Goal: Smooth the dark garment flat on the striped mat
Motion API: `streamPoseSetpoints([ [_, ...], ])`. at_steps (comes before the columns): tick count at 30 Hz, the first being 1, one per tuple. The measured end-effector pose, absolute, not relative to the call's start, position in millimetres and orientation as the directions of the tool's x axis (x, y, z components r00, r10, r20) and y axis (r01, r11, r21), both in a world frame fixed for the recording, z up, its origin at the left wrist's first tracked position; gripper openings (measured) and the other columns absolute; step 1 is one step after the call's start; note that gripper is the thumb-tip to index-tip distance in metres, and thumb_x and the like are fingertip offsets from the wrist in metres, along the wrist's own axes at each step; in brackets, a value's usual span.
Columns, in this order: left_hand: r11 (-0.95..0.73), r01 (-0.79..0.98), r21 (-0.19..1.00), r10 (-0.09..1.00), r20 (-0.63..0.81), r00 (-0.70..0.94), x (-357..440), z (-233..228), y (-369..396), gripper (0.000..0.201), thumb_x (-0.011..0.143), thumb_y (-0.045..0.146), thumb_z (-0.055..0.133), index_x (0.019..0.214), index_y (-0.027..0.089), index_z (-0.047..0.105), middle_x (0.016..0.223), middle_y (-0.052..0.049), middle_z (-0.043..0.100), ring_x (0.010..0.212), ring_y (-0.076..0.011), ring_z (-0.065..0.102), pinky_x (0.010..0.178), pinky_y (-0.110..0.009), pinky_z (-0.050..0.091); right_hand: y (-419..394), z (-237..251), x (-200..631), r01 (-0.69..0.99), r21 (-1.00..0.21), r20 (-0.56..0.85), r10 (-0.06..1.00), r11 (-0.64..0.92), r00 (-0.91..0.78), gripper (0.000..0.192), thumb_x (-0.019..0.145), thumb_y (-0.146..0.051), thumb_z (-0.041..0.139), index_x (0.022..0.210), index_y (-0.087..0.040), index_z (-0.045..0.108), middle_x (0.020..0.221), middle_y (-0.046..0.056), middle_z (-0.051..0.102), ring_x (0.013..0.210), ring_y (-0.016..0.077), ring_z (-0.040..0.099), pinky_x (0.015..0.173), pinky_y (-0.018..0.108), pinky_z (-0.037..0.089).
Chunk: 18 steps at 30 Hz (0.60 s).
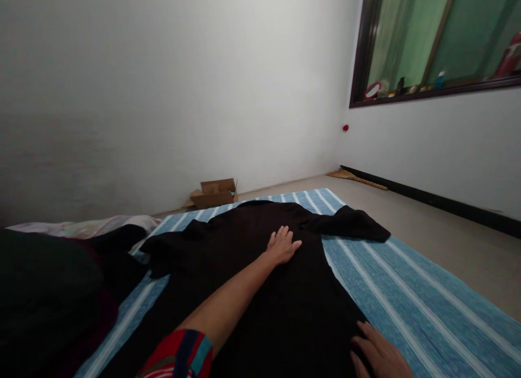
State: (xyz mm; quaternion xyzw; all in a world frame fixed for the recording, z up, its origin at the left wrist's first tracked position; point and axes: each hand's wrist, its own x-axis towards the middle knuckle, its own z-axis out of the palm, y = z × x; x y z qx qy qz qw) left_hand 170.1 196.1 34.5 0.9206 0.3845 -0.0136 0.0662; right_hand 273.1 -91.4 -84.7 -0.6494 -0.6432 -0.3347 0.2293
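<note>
A black short-sleeved garment [248, 242], shaped like a dress or long top, lies spread over a blue-and-white striped cloth [411, 280]. Its neck end points away from me and one sleeve reaches out to the right. My left hand [281, 245] rests flat on the upper part of the garment, fingers stretched out, palm hidden. At the lower right, my right hand [380, 350] is by the garment's side edge. Its fingers are apart and slightly bent, and the picture's bottom edge cuts it off.
Dark clothes [52, 291] are heaped on the left, with pale bedding [122, 224] behind them. An open cardboard box [215, 197] stands beyond the cloth by the wall. A broom [345, 174] lies along the right wall's base, below a window [439, 41] with small items on its sill.
</note>
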Motion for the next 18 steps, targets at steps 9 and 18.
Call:
streamPoseSetpoints([
  [9,-0.734,0.62,0.278,0.592,-0.186,0.784,102,46,92,0.073,0.085,0.062,0.021,0.141,0.015,0.028,0.152,-0.01,0.009,0.139,-0.0222,0.001,0.112,-0.045,0.008,-100,-67,260,0.993,-0.069,0.672,0.731,-0.096,0.117,0.033,0.084,-0.032,0.041,0.083,-0.019,0.071,0.095,0.01,0.07,0.085,0.0222,0.067,0.071,0.034,0.057],
  [18,-0.684,0.603,0.41,0.579,-0.198,0.791,61,27,36,0.084,0.082,0.067,0.021,0.143,0.009,0.021,0.152,-0.013,0.004,0.139,-0.0234,-0.007,0.111,-0.047,0.002,-105,-97,293,0.923,-0.369,0.453,0.846,-0.107,0.279,0.038,0.073,-0.047,0.042,0.079,-0.023,0.071,0.093,0.009,0.069,0.086,0.0285,0.065,0.08,0.044,0.053],
])
